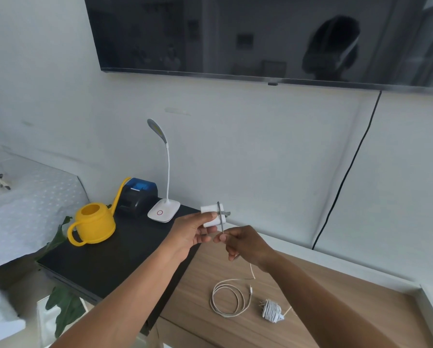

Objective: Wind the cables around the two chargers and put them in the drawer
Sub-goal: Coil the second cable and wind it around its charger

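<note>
— What is the room like?
— A white wall [235, 146] with a dark television [235, 33] mounted high and a black cord [348, 172] running down below it. Against the wall stands a wooden bench [323, 297], and a lower black bench [115, 259] meets it on the left.
— What is on them?
— On the black bench: a yellow watering can [95, 223], a black printer [137, 194] and a white desk lamp [164, 209]. On the wooden bench a loose white cable [228, 300] lies in a coil, and just beside it is a wound charger [272, 310], white, with cable wrapped round its body. Green leaves [62, 305] show below the black bench.
— And the hands?
— Both hover above where the two benches meet, close together. The left hand [193, 237] grips a white charger [211, 214], thumb on top, fingers underneath. A grey cable [220, 219] crosses the charger's end and drops to the right hand [245, 244], which pinches it between thumb and fingertips just below the charger.
</note>
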The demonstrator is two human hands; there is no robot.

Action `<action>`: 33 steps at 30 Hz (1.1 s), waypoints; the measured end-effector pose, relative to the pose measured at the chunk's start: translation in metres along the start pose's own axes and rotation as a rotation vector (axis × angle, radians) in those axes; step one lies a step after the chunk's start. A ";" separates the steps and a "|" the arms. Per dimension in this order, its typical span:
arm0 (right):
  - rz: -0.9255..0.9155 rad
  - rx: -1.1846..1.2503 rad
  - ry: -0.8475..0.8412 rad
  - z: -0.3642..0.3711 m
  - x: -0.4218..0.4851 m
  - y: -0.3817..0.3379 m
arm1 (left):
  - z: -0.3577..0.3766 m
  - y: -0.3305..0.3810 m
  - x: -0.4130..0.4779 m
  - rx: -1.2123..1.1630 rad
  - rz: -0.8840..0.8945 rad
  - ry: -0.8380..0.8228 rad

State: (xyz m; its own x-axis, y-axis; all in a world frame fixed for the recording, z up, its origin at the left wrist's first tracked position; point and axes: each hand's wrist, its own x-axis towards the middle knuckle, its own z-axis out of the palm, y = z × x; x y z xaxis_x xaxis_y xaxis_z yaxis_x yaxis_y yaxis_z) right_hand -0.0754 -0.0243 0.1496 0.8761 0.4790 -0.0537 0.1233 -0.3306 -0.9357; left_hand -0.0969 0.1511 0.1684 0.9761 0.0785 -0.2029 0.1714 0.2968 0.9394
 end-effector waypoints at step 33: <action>-0.041 -0.663 0.184 -0.017 0.017 -0.054 | -0.021 0.010 0.011 0.544 0.086 0.081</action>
State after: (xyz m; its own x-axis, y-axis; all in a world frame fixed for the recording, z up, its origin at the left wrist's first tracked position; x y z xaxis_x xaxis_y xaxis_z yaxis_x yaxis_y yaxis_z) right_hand -0.0595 -0.0120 0.2048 0.9222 0.3756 0.0921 0.3659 -0.7705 -0.5220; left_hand -0.0872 0.1745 0.1699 0.9798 0.1600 -0.1196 0.1570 -0.2466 0.9563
